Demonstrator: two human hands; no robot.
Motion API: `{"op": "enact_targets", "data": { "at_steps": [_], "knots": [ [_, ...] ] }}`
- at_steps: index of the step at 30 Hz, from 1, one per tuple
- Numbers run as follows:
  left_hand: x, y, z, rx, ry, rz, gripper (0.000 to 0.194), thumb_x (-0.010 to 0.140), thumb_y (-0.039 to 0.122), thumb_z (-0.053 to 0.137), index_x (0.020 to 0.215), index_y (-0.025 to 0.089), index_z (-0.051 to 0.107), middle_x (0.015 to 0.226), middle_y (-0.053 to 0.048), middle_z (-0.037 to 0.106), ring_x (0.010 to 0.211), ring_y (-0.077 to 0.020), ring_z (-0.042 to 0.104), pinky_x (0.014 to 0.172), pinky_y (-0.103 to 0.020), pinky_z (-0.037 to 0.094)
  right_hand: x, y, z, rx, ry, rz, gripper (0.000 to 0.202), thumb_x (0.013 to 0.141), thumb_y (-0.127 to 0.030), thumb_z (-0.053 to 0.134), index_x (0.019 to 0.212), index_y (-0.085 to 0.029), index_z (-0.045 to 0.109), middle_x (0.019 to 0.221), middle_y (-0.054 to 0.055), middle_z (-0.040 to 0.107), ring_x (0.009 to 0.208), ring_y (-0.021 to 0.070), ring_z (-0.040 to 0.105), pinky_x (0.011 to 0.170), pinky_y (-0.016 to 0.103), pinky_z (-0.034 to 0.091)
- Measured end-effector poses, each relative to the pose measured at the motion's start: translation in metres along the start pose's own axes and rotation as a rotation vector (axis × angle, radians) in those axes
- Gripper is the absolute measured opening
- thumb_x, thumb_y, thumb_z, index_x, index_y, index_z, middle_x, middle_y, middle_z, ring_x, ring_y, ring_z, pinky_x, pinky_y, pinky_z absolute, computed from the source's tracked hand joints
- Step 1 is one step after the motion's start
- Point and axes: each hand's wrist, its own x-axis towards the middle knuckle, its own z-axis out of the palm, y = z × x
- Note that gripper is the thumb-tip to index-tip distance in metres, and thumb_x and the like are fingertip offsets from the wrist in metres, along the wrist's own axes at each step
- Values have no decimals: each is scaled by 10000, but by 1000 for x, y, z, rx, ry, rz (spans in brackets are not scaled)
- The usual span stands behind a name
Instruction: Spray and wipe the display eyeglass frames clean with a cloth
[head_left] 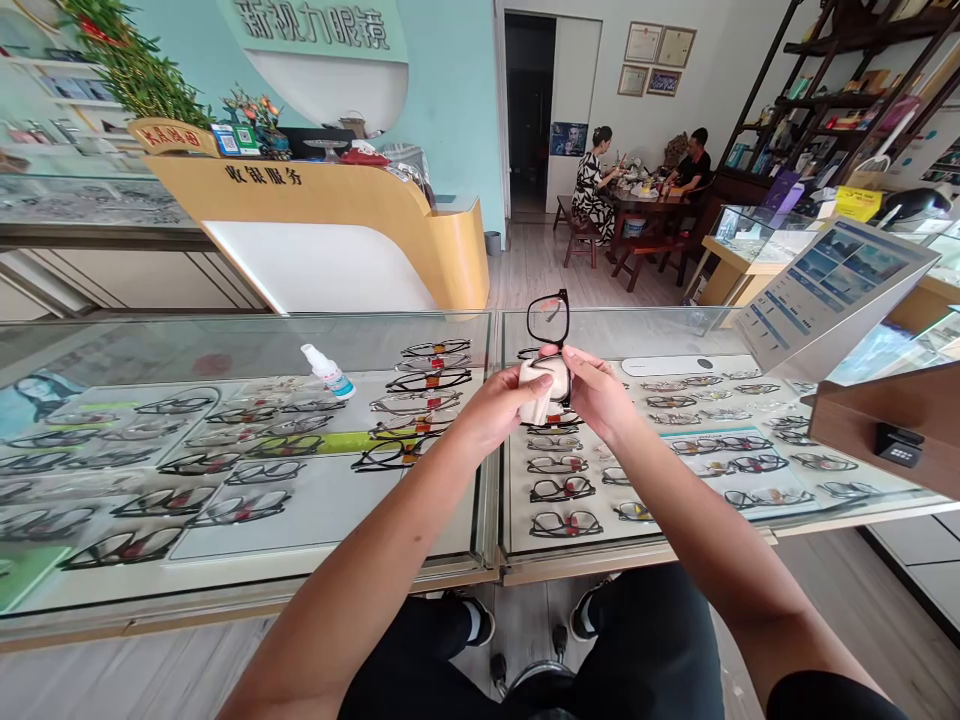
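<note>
Above the glass display counter, a pair of black-framed eyeglasses (549, 318) is held on end, one lens up and the other low between my hands. My left hand (508, 400) pinches a pale cloth (537, 398) around the lower lens, its thumb pressed on the cloth. My right hand (592, 388) grips the frame from the right, near the bridge, fingers closed. Part of the lower lens is hidden by the cloth. To the left, a small white spray bottle (328, 373) with a blue label is on the glass top.
Rows of eyeglasses (240, 470) lie inside the glass counter (491, 500) beneath my arms. A tilted information board (832, 290) and a brown wooden box (885, 425) stand at right. Beyond are a wooden cashier desk (457, 260) and two people seated at a table (637, 200).
</note>
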Motion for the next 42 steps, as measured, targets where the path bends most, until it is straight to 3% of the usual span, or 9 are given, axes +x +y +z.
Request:
{"op": "enact_targets", "data": {
  "at_steps": [8,19,24,31,36,42],
  "knots": [
    [0,1,-4,78,65,36,577,603,473,1149,1011,151,898,972,-68,840,870,-201,733,824,-340,560,0,1,-2,-1,2,-11,425,771,-615,1047,992,-273,929,1040,42,888,991,253,769,873,386,605],
    [-6,5,0,134,-49,1,573,627,499,1128,993,154,853,887,-37,771,774,-171,656,728,-310,505,-3,-2,1,-7,9,25,472,727,-641,1068,988,-269,943,958,30,867,870,212,730,811,345,594],
    [-7,5,4,201,-28,53,553,626,443,1113,1032,167,859,935,-43,820,802,-179,678,763,-310,508,-2,-1,2,-11,31,22,461,707,-645,1075,948,-279,932,889,14,838,802,197,685,736,336,550],
    [-4,-4,11,171,62,86,649,517,382,1136,1060,176,847,977,-39,843,854,-201,722,813,-331,556,-1,6,4,-33,80,14,453,684,-630,1066,894,-266,897,994,43,866,815,212,652,764,366,522],
    [-6,-10,15,171,97,107,613,596,399,1115,1087,189,814,1001,-34,838,889,-200,719,831,-328,544,-1,6,7,-14,88,-16,453,671,-645,1079,880,-277,916,862,7,805,781,185,601,756,346,510],
    [-8,-4,12,114,-2,77,635,688,489,1089,1179,189,819,1083,-71,848,934,-212,750,832,-329,574,-2,1,3,-57,79,-9,487,704,-674,1054,916,-257,919,768,-10,725,712,165,509,695,344,457]
  ]
}}
